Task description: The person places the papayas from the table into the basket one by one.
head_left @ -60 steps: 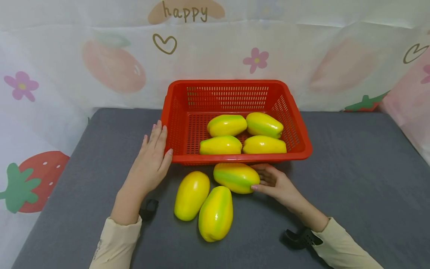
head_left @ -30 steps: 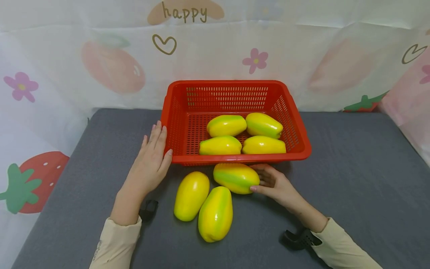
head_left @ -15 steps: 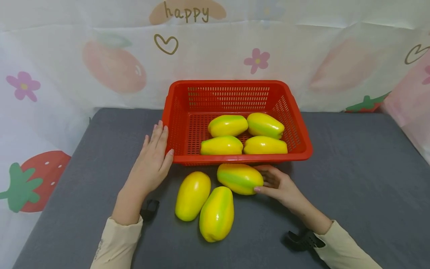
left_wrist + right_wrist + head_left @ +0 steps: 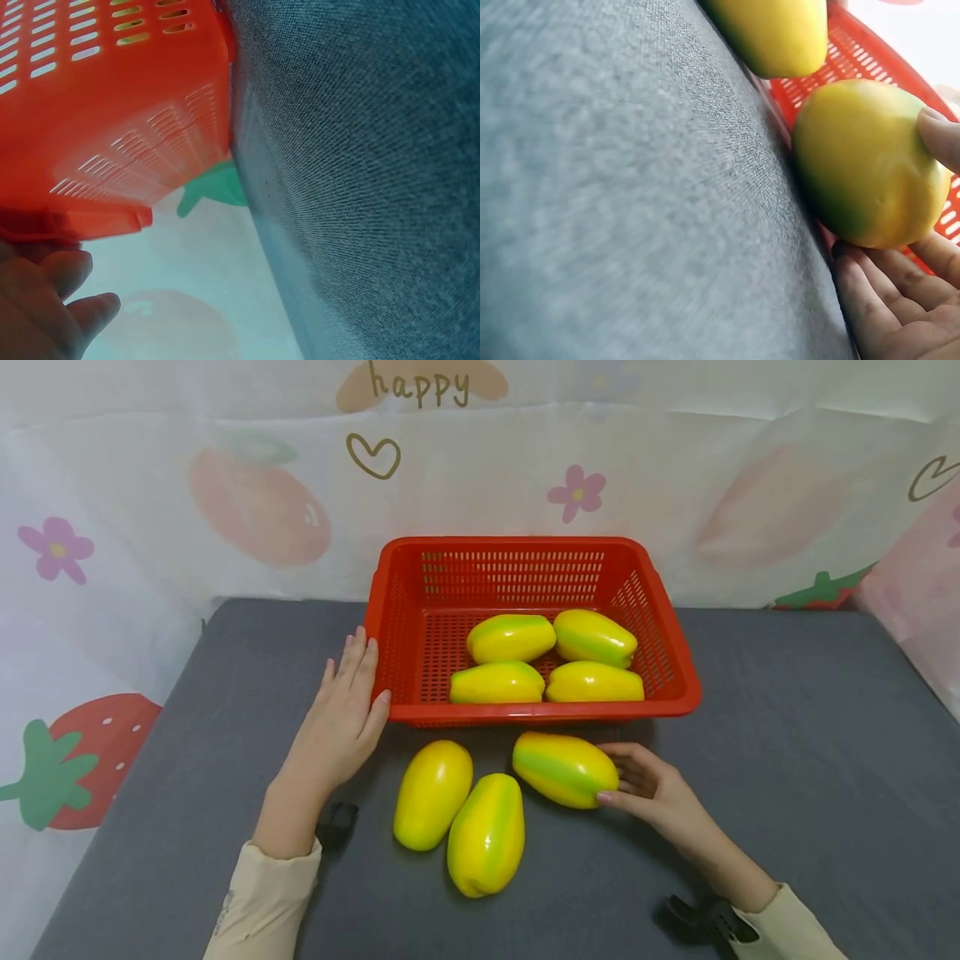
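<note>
A red plastic basket (image 4: 540,712) stands at the back of the table with several yellow-green papayas (image 4: 512,638) in it. My left hand (image 4: 333,727) lies with straight fingers along the basket's left side, its thumb at the front left corner; the left wrist view shows fingertips at the rim. In front of the basket, my right hand (image 4: 660,793) grips the right end of a papaya (image 4: 564,770), thumb on the near side and fingers behind. The right wrist view shows this papaya (image 4: 866,165) between thumb and fingers, close to the cloth. Two more papayas lie to its left, one yellow (image 4: 432,795), one green-striped (image 4: 486,835).
A grey cloth (image 4: 787,735) covers the table. Behind it hangs a pale curtain (image 4: 465,460) printed with fruit and flowers, right against the table's back edge. Black wrist straps (image 4: 705,920) sit by both cuffs.
My right hand has drawn the gripped papaya a little to the right and toward me, away from the basket's front wall and the two other papayas. My left hand stays at the basket.
</note>
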{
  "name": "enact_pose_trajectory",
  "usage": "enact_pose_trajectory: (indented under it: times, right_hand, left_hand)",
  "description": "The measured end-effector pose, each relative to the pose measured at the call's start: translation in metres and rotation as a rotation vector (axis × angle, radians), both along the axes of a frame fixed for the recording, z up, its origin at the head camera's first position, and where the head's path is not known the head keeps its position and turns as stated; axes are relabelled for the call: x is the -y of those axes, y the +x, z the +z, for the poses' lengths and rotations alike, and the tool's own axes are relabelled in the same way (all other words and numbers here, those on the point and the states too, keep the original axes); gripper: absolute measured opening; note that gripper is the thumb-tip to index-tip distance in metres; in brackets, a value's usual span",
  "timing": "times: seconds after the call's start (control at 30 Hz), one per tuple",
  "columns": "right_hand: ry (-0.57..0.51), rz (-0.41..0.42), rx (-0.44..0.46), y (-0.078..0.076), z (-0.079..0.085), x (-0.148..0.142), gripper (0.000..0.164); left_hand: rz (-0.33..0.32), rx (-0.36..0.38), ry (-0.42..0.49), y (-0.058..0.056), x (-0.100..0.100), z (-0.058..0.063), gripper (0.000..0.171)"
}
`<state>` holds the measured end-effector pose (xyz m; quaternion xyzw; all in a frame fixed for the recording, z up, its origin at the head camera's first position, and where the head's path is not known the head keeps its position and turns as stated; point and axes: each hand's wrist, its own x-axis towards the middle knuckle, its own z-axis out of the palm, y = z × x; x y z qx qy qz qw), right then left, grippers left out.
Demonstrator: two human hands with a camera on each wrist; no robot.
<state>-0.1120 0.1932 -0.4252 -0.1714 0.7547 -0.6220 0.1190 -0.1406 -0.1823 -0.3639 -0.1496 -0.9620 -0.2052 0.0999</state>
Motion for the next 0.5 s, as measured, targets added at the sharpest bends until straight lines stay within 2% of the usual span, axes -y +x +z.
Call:
enact_pose_trajectory:
  times: [0.17, 0.5]
  right_hand:
    - [0.004, 0.002, 0.019, 0.0029, 0.0003, -0.0040, 0.047]
    - [-0.034, 0.083, -0.024, -0.0004, -0.0020, -0.0016, 0.054]
  left_hand:
    - [0.005, 0.007, -0.001, 0.0001, -0.0004, 0.0002, 0.062]
    - [-0.002, 0.000, 0.006, -0.0008, 0.0000, -0.0009, 0.061]
